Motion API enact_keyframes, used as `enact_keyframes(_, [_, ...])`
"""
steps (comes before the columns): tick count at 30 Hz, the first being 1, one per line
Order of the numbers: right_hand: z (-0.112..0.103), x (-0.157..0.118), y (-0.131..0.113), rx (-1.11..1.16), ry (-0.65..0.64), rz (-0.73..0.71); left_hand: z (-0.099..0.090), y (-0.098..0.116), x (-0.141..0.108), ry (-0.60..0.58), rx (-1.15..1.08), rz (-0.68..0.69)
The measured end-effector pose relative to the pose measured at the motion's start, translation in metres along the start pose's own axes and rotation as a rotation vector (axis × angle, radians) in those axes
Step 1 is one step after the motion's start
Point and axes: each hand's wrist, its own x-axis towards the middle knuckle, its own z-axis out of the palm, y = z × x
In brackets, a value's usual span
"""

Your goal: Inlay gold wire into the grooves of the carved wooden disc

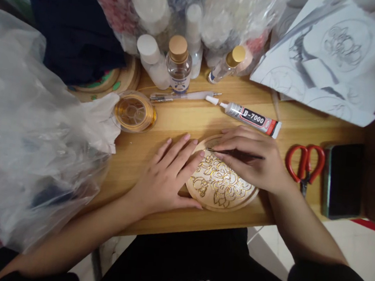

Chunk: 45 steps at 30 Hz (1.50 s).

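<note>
A round wooden disc [231, 199] with a floral pattern outlined in gold wire lies near the table's front edge. My left hand [168, 178] rests at its left side, fingers spread, with the index finger and thumb touching the disc's rim. Over the disc's upper right, my right hand [251, 154] pinches a pair of thin dark tweezers [244, 154]. Their tip points left and meets the pattern close to my left index finger. Part of the disc is hidden under my right hand.
Behind the disc lie a glue tube [250, 116], its white cap [212, 100] and a pen [185, 96]. A gold wire spool [135, 111] sits left; red-handled pliers [305, 164] and a phone [344, 180] lie right. Bottles [179, 68], plastic bags [40, 143] and printed papers [330, 57] surround the table.
</note>
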Motion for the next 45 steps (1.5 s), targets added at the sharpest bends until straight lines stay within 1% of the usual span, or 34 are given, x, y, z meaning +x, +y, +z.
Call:
enact_keyframes(8, [0.001,0.0,-0.001,0.014,0.003,0.029,0.0,-0.001,-0.001,-0.002,-0.015,0.002])
enact_keyframes(18, [0.008,-0.005,-0.006,-0.118,0.063,0.005,-0.002,-0.001,0.001,-0.012,-0.018,0.002])
enact_keyframes(26, [0.016,-0.008,-0.014,-0.153,0.142,0.104,-0.001,-0.002,0.001,-0.014,-0.042,-0.005])
enact_keyframes(32, [0.02,-0.01,-0.018,-0.13,0.164,0.185,0.0,-0.002,0.0,-0.015,-0.07,-0.014])
enact_keyframes(38, [0.023,-0.013,-0.02,-0.155,0.189,0.183,0.0,-0.002,0.001,-0.003,-0.052,-0.002])
enact_keyframes(40, [0.021,-0.012,-0.021,-0.131,0.186,0.194,0.001,-0.003,0.0,0.004,-0.052,0.001])
enact_keyframes(42, [0.018,-0.011,-0.021,-0.051,0.211,0.257,0.001,-0.003,0.0,0.006,-0.056,-0.001])
enact_keyframes(45, [0.013,-0.009,-0.02,0.116,0.326,0.358,0.001,-0.002,-0.001,0.003,-0.067,-0.005])
